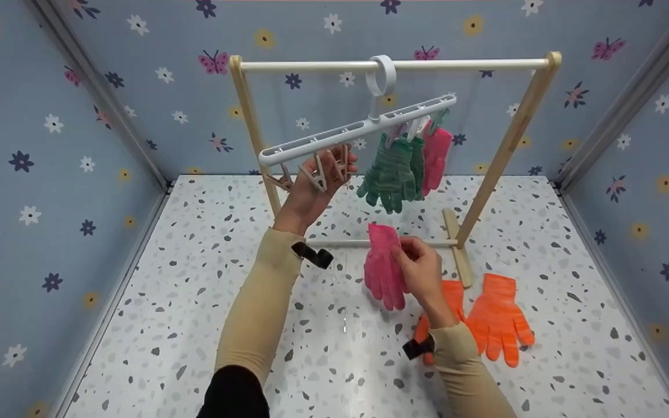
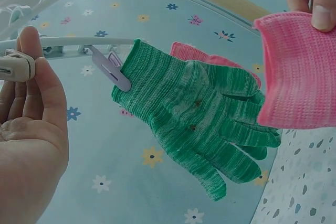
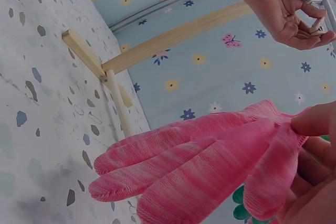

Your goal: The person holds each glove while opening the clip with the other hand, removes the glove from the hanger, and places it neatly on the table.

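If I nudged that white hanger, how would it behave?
The white hanger would probably swing or twist, since it hangs by a single ring around the rod. It looks straight, suggesting fairly stiff material. The front green glove would likely sway too, being clipped at its cuff with its fingers dangling.

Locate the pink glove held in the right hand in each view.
Head: the pink glove, just right of centre, below the hanger, in the right hand.
Left wrist: right edge, only its cuff end visible.
Right wrist: lower middle, its fingers leftward.
Shared landmark: the left hand, left of centre (head), left edge (left wrist), upper right (right wrist).
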Demonstrator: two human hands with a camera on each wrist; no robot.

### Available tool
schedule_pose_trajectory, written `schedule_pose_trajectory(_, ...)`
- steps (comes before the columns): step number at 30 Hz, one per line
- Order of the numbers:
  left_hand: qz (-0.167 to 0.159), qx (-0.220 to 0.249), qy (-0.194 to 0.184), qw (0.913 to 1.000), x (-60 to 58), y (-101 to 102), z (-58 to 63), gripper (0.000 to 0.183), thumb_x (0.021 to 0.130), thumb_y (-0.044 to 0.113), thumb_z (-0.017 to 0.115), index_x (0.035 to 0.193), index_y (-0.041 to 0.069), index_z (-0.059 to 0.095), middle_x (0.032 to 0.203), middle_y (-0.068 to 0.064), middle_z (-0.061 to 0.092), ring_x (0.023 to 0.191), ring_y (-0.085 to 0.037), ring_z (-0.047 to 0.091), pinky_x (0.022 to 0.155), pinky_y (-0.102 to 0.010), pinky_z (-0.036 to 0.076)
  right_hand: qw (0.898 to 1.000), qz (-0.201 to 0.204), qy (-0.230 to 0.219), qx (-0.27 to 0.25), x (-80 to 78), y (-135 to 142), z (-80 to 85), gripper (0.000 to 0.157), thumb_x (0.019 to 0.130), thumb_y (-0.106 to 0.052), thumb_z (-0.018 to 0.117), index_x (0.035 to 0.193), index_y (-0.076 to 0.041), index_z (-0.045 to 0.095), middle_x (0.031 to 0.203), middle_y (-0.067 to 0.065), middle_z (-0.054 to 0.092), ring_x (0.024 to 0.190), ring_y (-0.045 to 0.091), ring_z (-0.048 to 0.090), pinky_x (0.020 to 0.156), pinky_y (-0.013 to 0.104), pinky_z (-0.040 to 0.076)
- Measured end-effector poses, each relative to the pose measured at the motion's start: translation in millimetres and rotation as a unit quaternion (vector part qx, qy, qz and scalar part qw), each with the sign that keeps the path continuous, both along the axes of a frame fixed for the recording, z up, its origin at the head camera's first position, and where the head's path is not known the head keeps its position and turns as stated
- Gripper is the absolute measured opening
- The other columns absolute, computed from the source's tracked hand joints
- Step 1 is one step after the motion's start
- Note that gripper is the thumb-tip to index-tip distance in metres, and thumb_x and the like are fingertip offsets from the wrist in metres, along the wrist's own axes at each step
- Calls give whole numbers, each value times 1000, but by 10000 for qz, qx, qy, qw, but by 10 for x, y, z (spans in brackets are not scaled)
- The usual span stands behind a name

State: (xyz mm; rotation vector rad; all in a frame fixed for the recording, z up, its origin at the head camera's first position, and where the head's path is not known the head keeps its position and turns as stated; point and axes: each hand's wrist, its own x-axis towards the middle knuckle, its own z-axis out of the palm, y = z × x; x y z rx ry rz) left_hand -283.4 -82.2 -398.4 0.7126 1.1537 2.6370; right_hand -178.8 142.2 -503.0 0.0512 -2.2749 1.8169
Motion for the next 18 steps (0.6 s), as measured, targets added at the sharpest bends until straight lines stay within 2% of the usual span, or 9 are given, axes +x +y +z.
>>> schedule_pose_trajectory(8, -7, 47, -54, 10000, -11, 25, 6, 76, 79, 44, 81, 128, -8, 56, 110, -16, 65, 100, -25, 64, 93, -36, 47, 9990, -84, -333, -291, 44, 63, -75, 16, 95, -10, 68, 108, -2, 72, 98, 12, 68, 86, 25, 58, 76, 25, 50)
schedule_pose_trajectory(15, -7, 37, 15, 10000, -11, 21, 7, 67, 80, 44, 81, 124, -3, 61, 110, -15, 65, 101, -25, 64, 93, -36, 47, 9922, -139, -984, -757, 74, 106, -156, 19, 95, -9, 67, 112, 0, 70, 100, 12, 66, 88, 23, 57, 75, 24, 49)
schedule_pose_trajectory(18, 12, 7, 77, 10000, -7, 20, -13, 68, 81, 45, 80, 125, -3, 60, 110, -15, 65, 101, -24, 64, 92, -35, 47, 9885, -129, -1161, -964, 117, 124, -191, 19, 95, -8, 67, 112, 1, 69, 97, 11, 67, 84, 22, 58, 73, 24, 50)
